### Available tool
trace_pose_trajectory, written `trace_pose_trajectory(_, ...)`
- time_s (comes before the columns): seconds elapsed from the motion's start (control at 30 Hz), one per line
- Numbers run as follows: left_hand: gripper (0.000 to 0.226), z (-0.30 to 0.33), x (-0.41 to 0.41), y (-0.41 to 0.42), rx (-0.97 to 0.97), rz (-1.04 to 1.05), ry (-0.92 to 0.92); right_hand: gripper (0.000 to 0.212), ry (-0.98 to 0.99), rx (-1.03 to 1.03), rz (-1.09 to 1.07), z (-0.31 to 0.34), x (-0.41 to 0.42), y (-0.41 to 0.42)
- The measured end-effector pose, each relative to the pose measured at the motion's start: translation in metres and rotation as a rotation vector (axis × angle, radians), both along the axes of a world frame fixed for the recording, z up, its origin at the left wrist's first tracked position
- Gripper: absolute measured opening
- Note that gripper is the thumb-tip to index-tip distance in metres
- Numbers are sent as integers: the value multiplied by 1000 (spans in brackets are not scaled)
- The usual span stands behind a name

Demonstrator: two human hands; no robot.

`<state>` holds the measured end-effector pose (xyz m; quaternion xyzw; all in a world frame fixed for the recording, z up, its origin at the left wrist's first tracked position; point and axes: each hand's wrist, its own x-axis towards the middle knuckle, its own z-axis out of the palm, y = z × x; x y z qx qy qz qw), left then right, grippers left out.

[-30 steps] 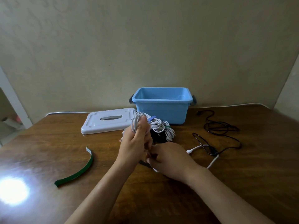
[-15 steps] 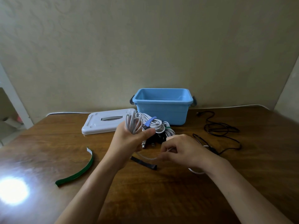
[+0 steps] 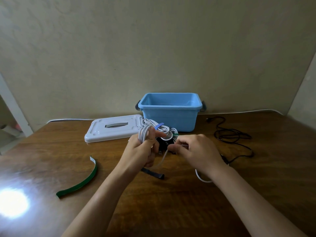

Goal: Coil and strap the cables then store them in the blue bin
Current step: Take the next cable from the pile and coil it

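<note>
White charging cable [image 3: 145, 134] gains another loop in the gripping left hand [image 3: 142, 151] as the right hand [image 3: 196, 151], pinching its slack, has risen (strapping comes next).

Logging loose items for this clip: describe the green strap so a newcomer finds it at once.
Start at the blue bin by the wall, then the white lid lying left of it. Nearer the camera, left of the left hand, the green strap lies curved on the table, longer than the black strap.

Hands raised, left [image 3: 142, 151] gripping, right [image 3: 196, 151] pinching
</note>
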<state>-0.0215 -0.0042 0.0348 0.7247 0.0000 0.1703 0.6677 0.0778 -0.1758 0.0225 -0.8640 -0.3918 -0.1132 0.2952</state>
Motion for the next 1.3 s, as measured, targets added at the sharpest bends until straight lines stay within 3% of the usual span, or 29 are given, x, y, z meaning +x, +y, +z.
trace_pose_trajectory(0.3,67,-14,7,-5,444,-34,69,32,-24,43,-19,-5,-7,7)
trace_pose_trajectory(0.5,37,-15,7,-9,574,-72,80,39,-39,-41,-60,-2,-1,5)
trace_pose_trajectory(0.67,30,-15,7,-7,567,-56,63,46,41,-17,0,-2,4,2)
trace_pose_trajectory(0.93,57,-16,9,-1,511,38,88,39,60,31,-56,-2,6,-1)
trace_pose_trajectory(1.1,47,-12,7,-1,233,39,127,35,166,154,7,-1,-1,3)
trace_pose_trajectory(1.3,51,-8,6,7,113,112,129,25,364,80,43,5,3,-2)
